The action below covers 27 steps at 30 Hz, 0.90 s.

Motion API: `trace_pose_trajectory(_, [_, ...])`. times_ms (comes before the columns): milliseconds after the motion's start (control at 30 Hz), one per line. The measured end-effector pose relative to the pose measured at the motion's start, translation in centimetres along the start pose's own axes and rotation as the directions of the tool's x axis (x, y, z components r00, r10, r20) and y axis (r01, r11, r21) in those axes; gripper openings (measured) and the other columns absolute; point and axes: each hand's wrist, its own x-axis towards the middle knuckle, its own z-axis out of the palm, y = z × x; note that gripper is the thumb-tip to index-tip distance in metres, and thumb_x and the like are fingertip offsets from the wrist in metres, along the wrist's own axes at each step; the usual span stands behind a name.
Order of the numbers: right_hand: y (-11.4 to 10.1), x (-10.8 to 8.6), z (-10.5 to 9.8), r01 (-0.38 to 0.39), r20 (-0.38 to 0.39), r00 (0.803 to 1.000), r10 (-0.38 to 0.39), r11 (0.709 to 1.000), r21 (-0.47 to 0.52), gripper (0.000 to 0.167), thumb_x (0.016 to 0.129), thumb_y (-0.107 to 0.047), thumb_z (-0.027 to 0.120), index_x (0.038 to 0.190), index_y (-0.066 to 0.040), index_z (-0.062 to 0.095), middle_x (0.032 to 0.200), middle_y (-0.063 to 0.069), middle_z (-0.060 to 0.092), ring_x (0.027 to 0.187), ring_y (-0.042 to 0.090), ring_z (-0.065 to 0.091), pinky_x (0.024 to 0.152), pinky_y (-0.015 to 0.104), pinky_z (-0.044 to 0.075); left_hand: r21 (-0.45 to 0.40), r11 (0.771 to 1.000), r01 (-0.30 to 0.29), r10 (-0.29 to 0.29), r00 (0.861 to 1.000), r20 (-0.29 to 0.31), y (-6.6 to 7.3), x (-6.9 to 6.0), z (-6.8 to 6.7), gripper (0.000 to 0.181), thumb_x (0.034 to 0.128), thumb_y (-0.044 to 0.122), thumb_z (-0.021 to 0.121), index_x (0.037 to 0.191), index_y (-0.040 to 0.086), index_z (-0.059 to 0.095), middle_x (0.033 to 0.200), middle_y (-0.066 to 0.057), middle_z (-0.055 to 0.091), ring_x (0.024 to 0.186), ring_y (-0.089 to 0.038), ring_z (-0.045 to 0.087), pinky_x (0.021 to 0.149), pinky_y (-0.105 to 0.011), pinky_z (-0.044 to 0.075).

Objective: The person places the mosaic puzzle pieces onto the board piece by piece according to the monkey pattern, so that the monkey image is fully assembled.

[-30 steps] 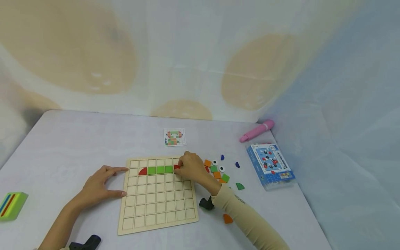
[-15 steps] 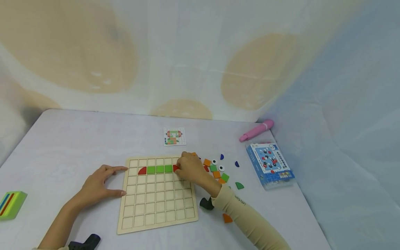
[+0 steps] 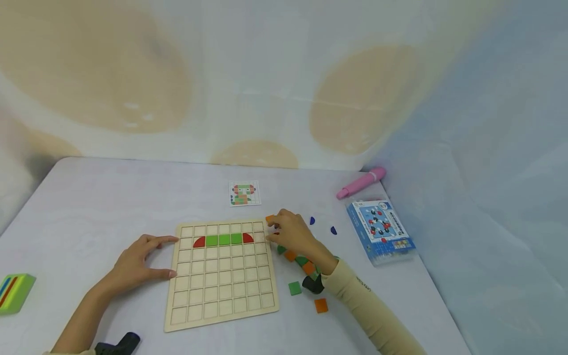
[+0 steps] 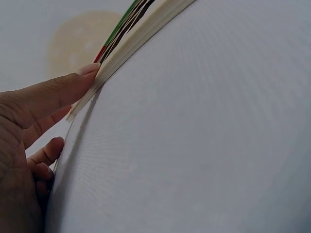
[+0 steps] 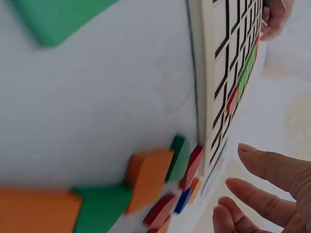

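Observation:
A wooden grid board [image 3: 226, 276] lies on the table, its second row holding a red quarter piece [image 3: 199, 242], several green squares [image 3: 224, 239] and another red quarter piece [image 3: 248, 238]. My left hand [image 3: 137, 264] touches the board's left edge with thumb and forefinger spread; the left wrist view shows the thumb on that edge. Just off the board's upper right edge hovers my right hand [image 3: 299, 235], thumb and fingers apart with nothing between them, as the right wrist view also shows [image 5: 272, 189]. Loose pieces lie under and beside it, including an orange square [image 3: 321, 305] and a green square [image 3: 295, 288].
Behind the board lies a small pattern card [image 3: 244, 193]. At the right are a pink pen-like object [image 3: 361, 183] and a blue box [image 3: 381, 230]. A green block [image 3: 17, 293] sits at the far left. Two blue half-round pieces [image 3: 334, 230] lie near the right hand.
My right hand has let go of the right red piece, which lies in the row, and moved right off the board to the loose pieces. My left hand stays at the board's edge.

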Motion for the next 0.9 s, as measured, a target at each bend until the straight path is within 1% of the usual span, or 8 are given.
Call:
trace_pose_trajectory(133, [1.9, -0.6, -0.8, -0.085, -0.022, 0.996, 0.086, 0.996, 0.03, 0.027, 0.086, -0.019, 0.077, 0.108, -0.004, 0.073, 0.102, 0.01, 0.064, 0.09, 0.022, 0.059, 0.086, 0.042, 0.043, -0.008, 1.0, -0.001, 0.001, 1.0, -0.002, -0.2, -0.3, -0.2, 0.079, 0.0671, 0.046, 0.088, 0.136, 0.019, 0.058, 0.111, -0.011, 0.053, 0.098, -0.026, 0.049, 0.075, -0.041, 0.037])
trace_pose_trajectory(233, [3.4, -1.2, -1.7, -0.14, -0.066, 0.988, 0.141, 0.99, 0.029, 0.026, 0.085, -0.017, 0.078, 0.107, -0.004, 0.073, 0.099, 0.01, 0.063, 0.091, 0.023, 0.06, 0.085, 0.041, 0.048, -0.012, 1.0, 0.002, -0.002, 1.0, 0.002, -0.1, -0.5, -0.3, 0.08, 0.067, 0.046, 0.089, 0.136, 0.02, 0.058, 0.111, -0.011, 0.052, 0.098, -0.026, 0.049, 0.075, -0.041, 0.036])
trace_pose_trajectory(367, [6.1, -1.8, -2.8, -0.209, -0.131, 0.969, 0.21, 0.978, 0.019, 0.026, 0.084, -0.016, 0.079, 0.105, -0.002, 0.073, 0.096, 0.013, 0.063, 0.087, 0.024, 0.059, 0.079, 0.04, 0.049, -0.011, 1.0, 0.007, -0.007, 1.0, 0.011, 0.0, -0.7, -0.4, 0.08, 0.0668, 0.046, 0.089, 0.136, 0.019, 0.058, 0.111, -0.012, 0.052, 0.097, -0.026, 0.049, 0.075, -0.041, 0.036])
trace_pose_trajectory(433, [7.5, -2.0, -3.1, -0.245, -0.147, 0.958, 0.245, 0.969, 0.013, 0.026, 0.085, -0.017, 0.078, 0.105, -0.001, 0.073, 0.095, 0.014, 0.062, 0.085, 0.025, 0.058, 0.078, 0.04, 0.048, -0.01, 1.0, 0.01, -0.01, 1.0, 0.012, 0.1, -0.8, -0.4, 0.08, 0.0667, 0.045, 0.089, 0.136, 0.019, 0.058, 0.11, -0.011, 0.052, 0.098, -0.026, 0.049, 0.075, -0.041, 0.037])
trace_pose_trajectory(533, [9.2, -2.3, -3.4, -0.293, -0.129, 0.947, 0.293, 0.956, 0.018, 0.027, 0.086, -0.014, 0.075, 0.108, 0.0, 0.072, 0.096, 0.015, 0.061, 0.086, 0.026, 0.056, 0.078, 0.04, 0.048, -0.009, 1.0, 0.014, -0.014, 1.0, 0.012, 0.1, -0.9, -0.4, 0.08, 0.0668, 0.046, 0.089, 0.136, 0.019, 0.058, 0.11, -0.011, 0.052, 0.099, -0.026, 0.049, 0.075, -0.041, 0.037])
trace_pose_trajectory(633, [10.1, -2.5, -3.4, -0.315, -0.088, 0.945, 0.316, 0.949, 0.023, 0.027, 0.087, -0.012, 0.073, 0.111, 0.0, 0.071, 0.096, 0.015, 0.06, 0.085, 0.026, 0.054, 0.076, 0.038, 0.048, -0.011, 1.0, 0.01, -0.01, 1.0, 0.011, 0.1, -0.9, -0.4, 0.08, 0.0668, 0.046, 0.089, 0.136, 0.019, 0.058, 0.11, -0.011, 0.052, 0.099, -0.026, 0.049, 0.076, -0.041, 0.037])
trace_pose_trajectory(733, [10.4, -2.6, -3.2, -0.326, -0.06, 0.943, 0.327, 0.945, 0.024, 0.028, 0.088, -0.014, 0.073, 0.113, -0.002, 0.072, 0.096, 0.013, 0.059, 0.084, 0.025, 0.053, 0.075, 0.036, 0.047, -0.016, 1.0, 0.001, -0.001, 1.0, 0.01, 0.1, -0.9, -0.3, 0.08, 0.0667, 0.045, 0.089, 0.136, 0.019, 0.058, 0.111, -0.011, 0.052, 0.098, -0.026, 0.049, 0.075, -0.041, 0.037])
trace_pose_trajectory(900, [10.4, -2.6, -2.8, -0.33, -0.081, 0.941, 0.328, 0.944, -0.005, 0.032, 0.087, -0.025, 0.077, 0.109, -0.003, 0.074, 0.094, 0.012, 0.06, 0.083, 0.024, 0.054, 0.074, 0.036, 0.046, -0.013, 1.0, -0.011, 0.011, 1.0, 0.0, -0.1, -0.9, -0.1, 0.079, 0.0667, 0.046, 0.089, 0.135, 0.02, 0.059, 0.11, -0.01, 0.053, 0.096, -0.024, 0.049, 0.075, -0.04, 0.037])
